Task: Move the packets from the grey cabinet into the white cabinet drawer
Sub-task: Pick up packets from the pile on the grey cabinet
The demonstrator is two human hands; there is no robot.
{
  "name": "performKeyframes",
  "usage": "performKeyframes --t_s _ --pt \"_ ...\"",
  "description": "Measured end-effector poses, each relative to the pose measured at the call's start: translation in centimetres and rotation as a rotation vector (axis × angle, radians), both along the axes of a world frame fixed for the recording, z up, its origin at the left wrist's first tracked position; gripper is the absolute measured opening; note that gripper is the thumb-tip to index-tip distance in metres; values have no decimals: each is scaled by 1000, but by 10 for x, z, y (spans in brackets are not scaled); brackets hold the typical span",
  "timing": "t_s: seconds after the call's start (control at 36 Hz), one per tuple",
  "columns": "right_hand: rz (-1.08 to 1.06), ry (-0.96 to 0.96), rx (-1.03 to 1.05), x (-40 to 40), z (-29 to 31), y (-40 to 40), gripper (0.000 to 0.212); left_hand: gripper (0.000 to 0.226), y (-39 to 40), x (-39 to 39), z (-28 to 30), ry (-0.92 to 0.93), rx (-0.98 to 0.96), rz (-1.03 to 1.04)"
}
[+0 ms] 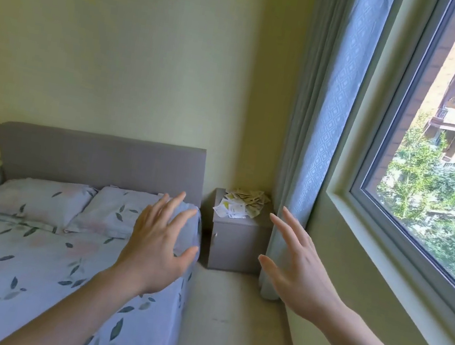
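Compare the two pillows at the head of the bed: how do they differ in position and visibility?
The left leaf-patterned pillow lies fully in view, away from the hands; the right leaf-patterned pillow is partly hidden behind the raised left hand. The left pillow overlaps the right pillow's near corner. The right pillow lies nearer the grey bedside cabinet. Both share the pale fabric and lie flat against the grey headboard.

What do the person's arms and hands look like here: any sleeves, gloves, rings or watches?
Both forearms are bare as far as the picture shows, with no sleeves in view. The left hand and right hand wear no gloves, and no rings, watch or bracelet show. Fingers are slender with short, unpainted nails.
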State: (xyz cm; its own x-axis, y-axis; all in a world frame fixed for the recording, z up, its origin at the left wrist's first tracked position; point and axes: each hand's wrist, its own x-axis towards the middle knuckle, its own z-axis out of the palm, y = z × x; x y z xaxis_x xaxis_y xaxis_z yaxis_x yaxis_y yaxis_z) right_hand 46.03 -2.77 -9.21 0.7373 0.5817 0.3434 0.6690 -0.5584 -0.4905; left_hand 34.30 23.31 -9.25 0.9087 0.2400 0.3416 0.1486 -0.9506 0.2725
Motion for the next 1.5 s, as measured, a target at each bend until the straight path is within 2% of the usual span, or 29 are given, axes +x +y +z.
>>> performKeyframes --t_s 0.25,0.58,0.83,1.06,1.25,1.39,1.5 --pt "-101 110 -23 126 -39 43 71 64 62 129 -42 88 -93 -27" --pt "-64 224 -38 349 -91 142 71 63 149 331 -77 197 -137 23" --pt "8 255 -20 497 -99 220 68 60 213 466 -86 228 -159 77" --pt "-13 269 -13 605 -115 266 67 61 258 591 -107 281 -206 58" --pt "-76 322 -74 694 -154 307 66 64 311 705 -161 320 -263 6" --pt "-210 468 -101 742 -205 334 61 58 348 778 -208 416 -366 12" --pt "-273 604 -138 769 -241 348 63 55 366 823 -247 561 -427 23"
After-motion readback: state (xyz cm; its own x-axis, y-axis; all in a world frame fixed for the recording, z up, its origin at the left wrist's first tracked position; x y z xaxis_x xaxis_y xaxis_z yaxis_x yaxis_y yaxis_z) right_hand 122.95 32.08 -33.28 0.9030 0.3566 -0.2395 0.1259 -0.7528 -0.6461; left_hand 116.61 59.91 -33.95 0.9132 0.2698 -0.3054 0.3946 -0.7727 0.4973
